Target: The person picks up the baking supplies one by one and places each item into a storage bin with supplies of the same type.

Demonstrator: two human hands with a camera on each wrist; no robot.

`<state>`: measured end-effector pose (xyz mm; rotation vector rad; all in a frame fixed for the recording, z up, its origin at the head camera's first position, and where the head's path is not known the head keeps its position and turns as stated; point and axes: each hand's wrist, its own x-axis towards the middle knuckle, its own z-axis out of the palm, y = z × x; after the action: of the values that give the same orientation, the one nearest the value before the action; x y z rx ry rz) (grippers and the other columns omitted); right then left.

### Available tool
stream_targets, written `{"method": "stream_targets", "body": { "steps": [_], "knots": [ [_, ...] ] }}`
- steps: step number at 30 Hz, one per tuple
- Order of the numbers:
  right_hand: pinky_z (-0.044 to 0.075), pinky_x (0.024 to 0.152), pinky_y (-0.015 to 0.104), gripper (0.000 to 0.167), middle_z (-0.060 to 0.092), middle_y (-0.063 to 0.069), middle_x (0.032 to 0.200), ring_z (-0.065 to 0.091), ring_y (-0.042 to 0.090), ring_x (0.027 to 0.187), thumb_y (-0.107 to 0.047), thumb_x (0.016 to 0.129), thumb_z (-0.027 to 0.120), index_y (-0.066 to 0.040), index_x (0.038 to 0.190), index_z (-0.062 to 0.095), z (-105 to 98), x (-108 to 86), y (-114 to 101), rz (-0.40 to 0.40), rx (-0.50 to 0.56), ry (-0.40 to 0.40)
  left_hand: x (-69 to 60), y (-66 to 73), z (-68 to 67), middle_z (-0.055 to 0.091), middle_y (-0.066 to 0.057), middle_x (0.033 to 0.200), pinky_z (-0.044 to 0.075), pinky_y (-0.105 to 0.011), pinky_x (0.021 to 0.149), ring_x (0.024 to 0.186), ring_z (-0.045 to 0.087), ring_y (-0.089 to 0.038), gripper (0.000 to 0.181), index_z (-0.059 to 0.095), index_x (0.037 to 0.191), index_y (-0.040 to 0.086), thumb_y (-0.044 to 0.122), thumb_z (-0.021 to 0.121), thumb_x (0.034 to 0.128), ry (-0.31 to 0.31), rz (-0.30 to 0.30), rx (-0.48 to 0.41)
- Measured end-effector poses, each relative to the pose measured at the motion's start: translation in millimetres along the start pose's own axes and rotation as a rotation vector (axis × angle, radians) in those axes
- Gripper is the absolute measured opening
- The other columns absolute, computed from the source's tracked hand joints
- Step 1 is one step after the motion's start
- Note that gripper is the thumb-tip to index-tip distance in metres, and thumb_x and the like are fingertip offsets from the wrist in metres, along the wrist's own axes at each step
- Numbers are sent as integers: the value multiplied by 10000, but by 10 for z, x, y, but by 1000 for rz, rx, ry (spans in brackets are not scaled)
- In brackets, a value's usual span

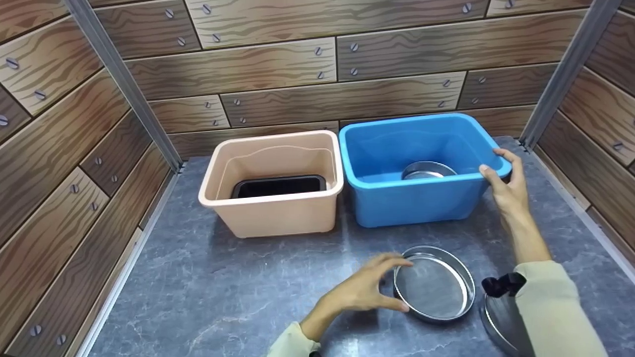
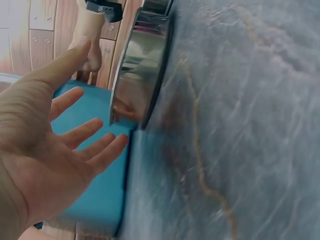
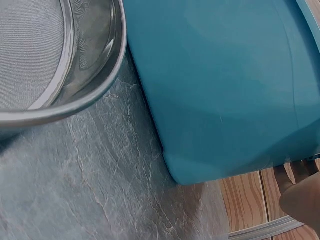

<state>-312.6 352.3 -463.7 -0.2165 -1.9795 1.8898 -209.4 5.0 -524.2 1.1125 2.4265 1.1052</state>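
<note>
Just in front of the blue bin [image 1: 412, 203] lies a round metal sieve [image 1: 434, 287] with fine mesh and a shiny rim. My left hand [image 1: 366, 288] is at the sieve's left side, thumb and fingers spread around its edge; in the left wrist view the fingers [image 2: 80, 132] look relaxed and hold nothing. My right hand [image 1: 513, 191] grips the front right corner of the blue bin's rim, thumb on the front edge. Inside that bin sits another round metal sieve [image 1: 429, 171], partly hidden by the front wall.
A beige bin [image 1: 278, 215] with a black container [image 1: 278, 186] inside stands left of the blue bin. Another round metal piece [image 1: 508, 322] lies partly under the right sleeve. Wood-patterned walls enclose the grey marbled table [image 1: 198, 292].
</note>
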Motion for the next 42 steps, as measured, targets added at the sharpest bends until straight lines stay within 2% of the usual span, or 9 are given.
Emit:
{"method": "stream_targets", "body": {
  "steps": [3,6,10,15,23,27,34,39,42],
  "knots": [
    [401,927,95,566,286,128,1605,356,231,1389,-225,987,698,-295,1501,471,11,8,-6,1,22,6,14,0,53,336,-36,1641,411,-447,1141,1474,383,-220,865,430,1552,315,379,889,822,-19,-3,-1],
    [400,932,103,560,299,114,1595,364,224,1374,-204,981,700,-288,1490,484,26,14,-3,-1,46,10,25,-13,94,285,-62,1644,474,-336,1063,1417,435,-189,847,446,1534,296,340,900,819,-19,7,-36],
    [401,936,112,561,298,115,1597,366,220,1364,-179,972,704,-276,1482,493,45,9,-13,-3,78,11,34,-37,132,202,-100,1657,494,-215,927,1298,490,-119,825,478,1499,309,298,919,802,-4,-3,-64],
    [408,923,118,563,309,126,1575,383,212,1338,-201,973,711,-279,1483,485,60,-9,-71,4,64,3,35,-49,170,165,-101,1683,476,-273,1004,1360,469,-144,844,478,1490,357,296,932,782,-11,-48,-16],
    [409,911,133,541,351,84,1535,408,168,1266,-195,974,704,-272,1471,505,69,7,-78,2,55,21,45,-40,218,286,-2,1659,360,-389,1173,1497,334,-218,767,560,1418,357,277,942,758,-2,-122,29],
    [409,913,134,536,342,83,1547,403,180,1276,-186,972,706,-271,1464,511,60,7,-79,0,66,27,62,-46,234,323,33,1648,335,-423,1196,1508,322,-221,697,594,1363,333,295,938,758,7,-136,51],
    [411,917,110,546,316,108,1583,387,199,1336,-197,975,706,-283,1473,499,33,-16,-55,21,60,22,63,-86,248,369,52,1622,347,-427,1189,1501,335,-199,580,628,1265,296,265,930,771,3,-144,-2],
    [414,920,112,548,314,102,1579,382,207,1343,-200,975,710,-285,1474,500,26,0,-33,18,71,21,72,-95,240,388,59,1609,341,-390,1188,1495,342,-180,560,625,1231,270,244,933,764,8,-144,-21],
    [414,919,112,550,305,106,1586,379,209,1347,-202,977,707,-285,1479,497,16,-1,-8,20,68,19,65,-98,250,387,74,1618,333,-423,1199,1504,335,-186,542,626,1210,265,240,932,764,5,-146,-22]
  ]
}}
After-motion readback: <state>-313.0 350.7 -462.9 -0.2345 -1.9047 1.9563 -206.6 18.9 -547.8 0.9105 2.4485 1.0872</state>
